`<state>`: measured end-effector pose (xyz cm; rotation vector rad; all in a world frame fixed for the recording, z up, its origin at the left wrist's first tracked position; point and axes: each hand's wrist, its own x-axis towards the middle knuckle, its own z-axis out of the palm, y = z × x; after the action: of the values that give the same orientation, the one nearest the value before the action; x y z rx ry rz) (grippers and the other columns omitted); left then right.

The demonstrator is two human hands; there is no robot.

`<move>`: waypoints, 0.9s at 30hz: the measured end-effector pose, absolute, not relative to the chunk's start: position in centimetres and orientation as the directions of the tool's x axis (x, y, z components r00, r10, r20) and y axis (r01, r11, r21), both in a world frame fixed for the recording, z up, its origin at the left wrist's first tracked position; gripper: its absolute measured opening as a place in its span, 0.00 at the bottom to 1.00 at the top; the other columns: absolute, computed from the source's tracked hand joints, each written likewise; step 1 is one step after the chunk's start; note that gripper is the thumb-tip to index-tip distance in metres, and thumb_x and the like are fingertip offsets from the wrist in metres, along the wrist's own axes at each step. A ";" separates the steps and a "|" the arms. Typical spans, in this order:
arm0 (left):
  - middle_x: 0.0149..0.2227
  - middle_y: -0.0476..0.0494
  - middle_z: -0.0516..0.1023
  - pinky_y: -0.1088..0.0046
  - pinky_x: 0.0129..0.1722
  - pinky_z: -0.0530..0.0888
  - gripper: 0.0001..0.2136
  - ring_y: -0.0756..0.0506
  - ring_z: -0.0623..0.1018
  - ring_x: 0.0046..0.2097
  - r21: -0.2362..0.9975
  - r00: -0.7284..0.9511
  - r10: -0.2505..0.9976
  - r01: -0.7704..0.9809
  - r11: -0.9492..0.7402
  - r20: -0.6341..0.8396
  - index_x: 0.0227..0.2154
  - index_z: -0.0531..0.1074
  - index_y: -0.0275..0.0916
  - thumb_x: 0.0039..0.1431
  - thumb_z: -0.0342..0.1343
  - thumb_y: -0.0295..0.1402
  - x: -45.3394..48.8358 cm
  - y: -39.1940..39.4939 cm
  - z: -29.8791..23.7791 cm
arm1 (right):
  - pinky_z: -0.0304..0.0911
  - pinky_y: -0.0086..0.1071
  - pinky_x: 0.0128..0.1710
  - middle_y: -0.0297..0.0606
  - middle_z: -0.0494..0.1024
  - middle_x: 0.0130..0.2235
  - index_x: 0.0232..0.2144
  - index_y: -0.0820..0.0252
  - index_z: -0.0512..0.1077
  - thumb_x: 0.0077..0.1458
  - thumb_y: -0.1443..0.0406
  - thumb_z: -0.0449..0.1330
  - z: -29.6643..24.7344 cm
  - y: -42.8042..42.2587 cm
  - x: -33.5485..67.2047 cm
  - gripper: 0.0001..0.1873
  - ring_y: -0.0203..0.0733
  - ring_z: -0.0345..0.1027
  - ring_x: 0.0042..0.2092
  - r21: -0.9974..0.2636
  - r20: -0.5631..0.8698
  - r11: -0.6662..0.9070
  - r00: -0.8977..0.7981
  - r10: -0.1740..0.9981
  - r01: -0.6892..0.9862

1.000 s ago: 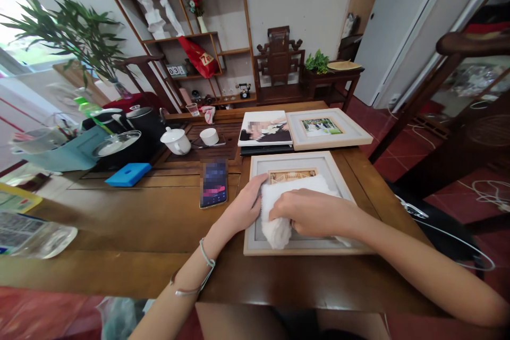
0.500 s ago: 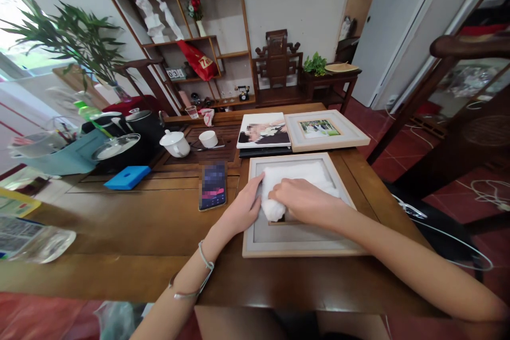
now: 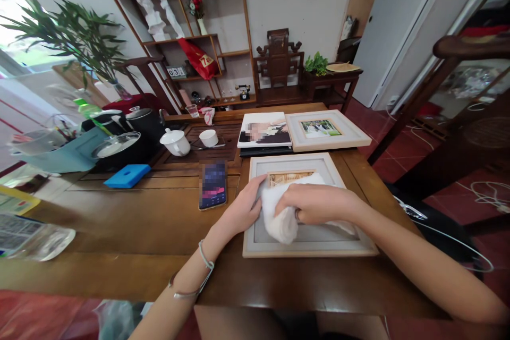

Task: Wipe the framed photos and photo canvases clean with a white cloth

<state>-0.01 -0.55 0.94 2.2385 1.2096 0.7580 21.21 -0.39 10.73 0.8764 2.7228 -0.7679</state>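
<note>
A light wooden picture frame (image 3: 311,251) lies flat on the table, with a pale mat and a small picture (image 3: 289,177) in its middle. My right hand (image 3: 314,203) is closed on a bunched white cloth (image 3: 281,226), pressing it against the front of the frame. The cloth covers much of the picture's lower part. Along the frame's left side rests my left hand (image 3: 245,207), its fingers stretched out and the thumb apart, touching the frame's edge and the cloth.
Behind the frame lie a photo panel (image 3: 263,130) and another framed picture (image 3: 330,130). Left of my hands are a phone (image 3: 212,186), a blue block (image 3: 127,176), a white lidded teapot (image 3: 175,142) and a small white cup (image 3: 208,138). A wooden chair (image 3: 454,48) stands to the right.
My right hand has moved the cloth toward me and slightly right, uncovering the picture's upper part. My left hand has stayed at the frame's left side.
</note>
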 end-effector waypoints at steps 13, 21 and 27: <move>0.64 0.31 0.59 0.54 0.65 0.58 0.25 0.38 0.61 0.65 0.619 0.443 0.868 0.624 -0.477 0.223 0.63 0.51 0.34 0.64 0.45 0.30 -0.1 -0.5 0.6 | 0.59 0.32 0.31 0.50 0.78 0.37 0.38 0.67 0.76 0.50 0.78 0.51 10.8 -2.2 20.0 0.16 0.48 0.72 0.38 -0.144 -0.326 0.660 -0.664 0.672 0.738; 0.64 0.32 0.60 0.52 0.65 0.58 0.24 0.39 0.61 0.65 0.630 0.437 0.868 0.611 -0.479 0.236 0.63 0.51 0.35 0.65 0.44 0.28 -0.1 -0.5 0.6 | 0.56 0.31 0.30 0.44 0.78 0.37 0.38 0.62 0.76 0.47 0.77 0.53 11.1 -3.4 20.5 0.18 0.46 0.72 0.37 -0.213 -0.276 0.698 -0.727 0.629 0.684; 0.64 0.31 0.60 0.51 0.65 0.58 0.24 0.38 0.62 0.65 0.629 0.441 0.860 0.600 -0.494 0.256 0.63 0.52 0.36 0.64 0.45 0.29 -0.2 -0.4 0.4 | 0.60 0.38 0.43 0.50 0.73 0.47 0.46 0.64 0.73 0.47 0.81 0.51 9.3 0.5 20.8 0.25 0.54 0.64 0.51 -0.037 -0.149 0.650 -0.648 0.747 0.759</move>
<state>-0.17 -0.43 0.37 2.2472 1.2296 0.7778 20.77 0.54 9.31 1.2573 2.7435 -0.1455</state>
